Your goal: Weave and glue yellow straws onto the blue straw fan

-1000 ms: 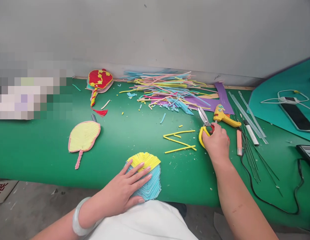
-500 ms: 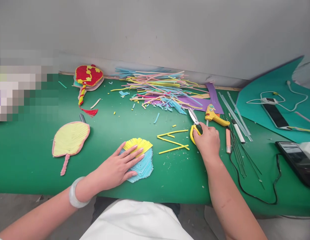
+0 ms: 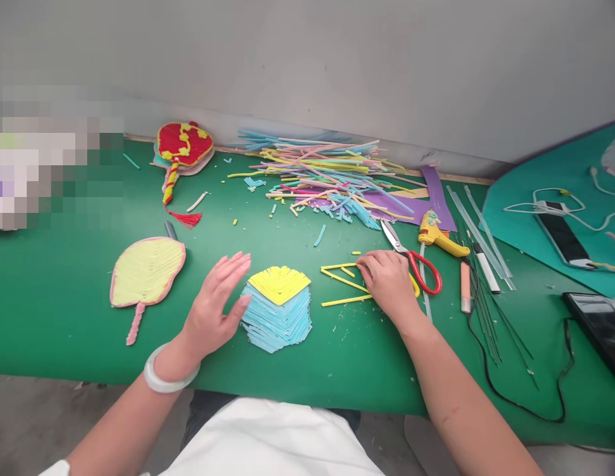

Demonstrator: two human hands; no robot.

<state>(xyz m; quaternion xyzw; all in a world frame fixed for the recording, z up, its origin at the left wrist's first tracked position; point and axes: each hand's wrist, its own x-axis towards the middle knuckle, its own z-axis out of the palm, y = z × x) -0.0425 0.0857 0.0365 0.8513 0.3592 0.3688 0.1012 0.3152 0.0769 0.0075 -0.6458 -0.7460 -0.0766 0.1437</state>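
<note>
A flat panel (image 3: pixel 277 324) of blue pipe-cleaner pieces with a yellow pointed section on top lies before me. Just to its left my left hand (image 3: pixel 215 311) is raised, palm toward the panel, fingers stretched out and holding nothing. My right hand (image 3: pixel 389 281) is pinched at the right end of a yellow pipe cleaner (image 3: pixel 339 267), its fingertips partly hidden. Other yellow pipe cleaners (image 3: pixel 344 301) lie below, running under that hand. Beside it the scissors (image 3: pixel 429 281), with red and yellow handles, rest on the table, partly covered by the hand.
A heap of coloured pipe cleaners (image 3: pixel 331 168) lies at the back. A yellow glue gun (image 3: pixel 440 237), glue sticks (image 3: pixel 478 228) and thin green wires (image 3: pixel 488 317) are at right, with phones (image 3: pixel 565 231). At left are a yellow leaf-shaped fan (image 3: pixel 147 271) and a red fan (image 3: pixel 185 144).
My left hand has lifted off the panel and moved left. My right hand has let go of the scissors and shifted left to the yellow pipe cleaners. The view has turned slightly.
</note>
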